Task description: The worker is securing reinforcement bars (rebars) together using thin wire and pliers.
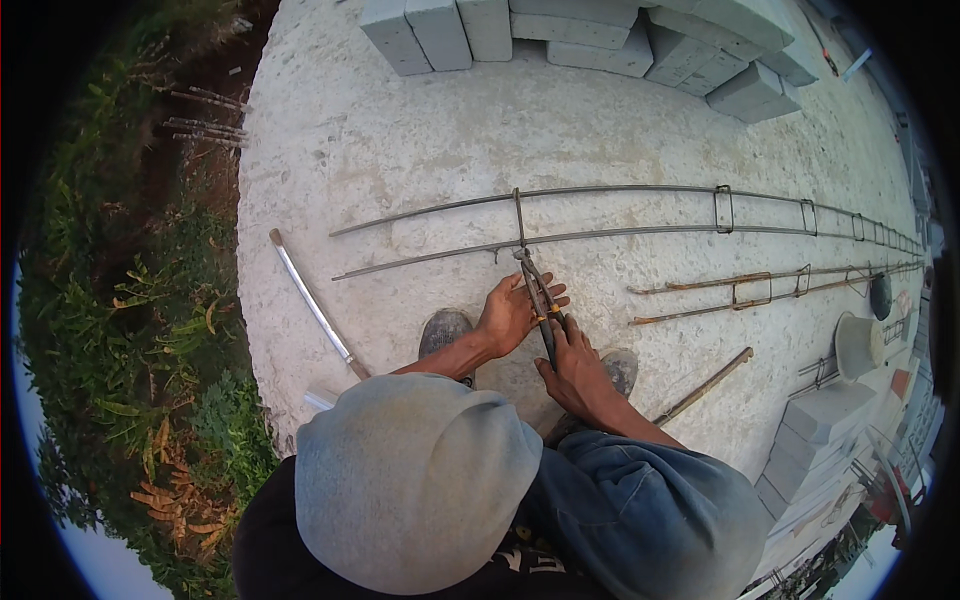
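My right hand (pixel 578 368) grips the dark handles of a pair of pincers (pixel 538 292) with yellow marks on them. Their jaws meet the lower bar of a rebar frame (pixel 630 236), right by a square stirrup (pixel 518 212) that crosses both bars. Beside the pincers is my left hand (pixel 508 318), palm turned up and fingers stretched out behind the tool. It appears to hold nothing. A short bit of wire (pixel 498 256) hangs at the joint; its fine detail is too small to read.
Rusty rebar frame (pixel 700 285) lies at right, near a wooden stick (pixel 705 385). A silver-wrapped rod (pixel 312 297) lies at left, by the slab's edge above plants. Grey blocks (pixel 490 30) line the far side; more blocks (pixel 815 435) and a bucket (pixel 858 345) stand right.
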